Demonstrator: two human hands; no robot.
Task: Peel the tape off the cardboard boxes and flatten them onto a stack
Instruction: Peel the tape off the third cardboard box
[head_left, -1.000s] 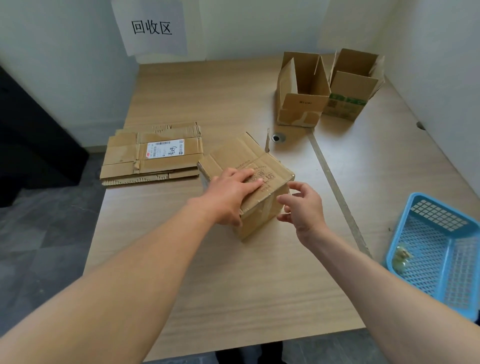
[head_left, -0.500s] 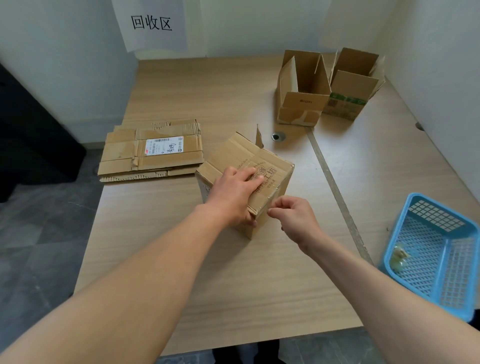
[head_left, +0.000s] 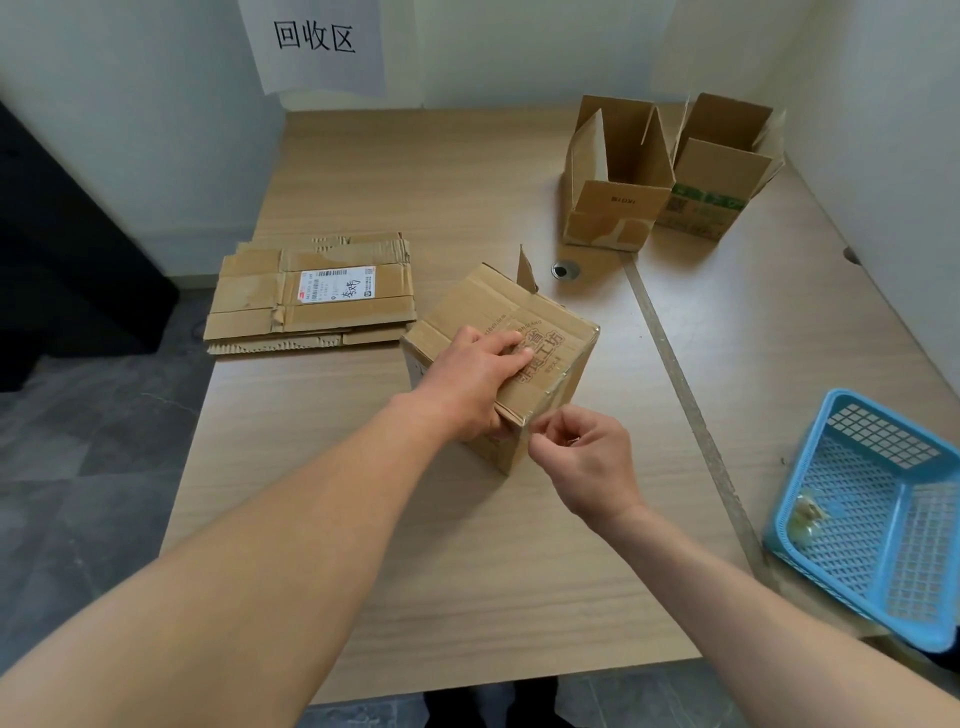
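A light wood-grain table (head_left: 415, 156) set into the corner of a white-walled room.

The back wall (head_left: 519, 47) and the right-hand wall (head_left: 883, 78) meet behind the table's far right corner; both are plain white, and a sheet of paper (head_left: 317, 41) with three black characters hangs on the back wall. A pale seam strip (head_left: 675, 374) runs across the tabletop from far to near, with a round metal-rimmed cable hole (head_left: 559, 269) beside its far end. To the left lies a floor of grey tiles (head_left: 78, 493), where a dark, low piece of furniture (head_left: 62, 260) stands against the wall. The light is soft and even, casting only faint shadows.
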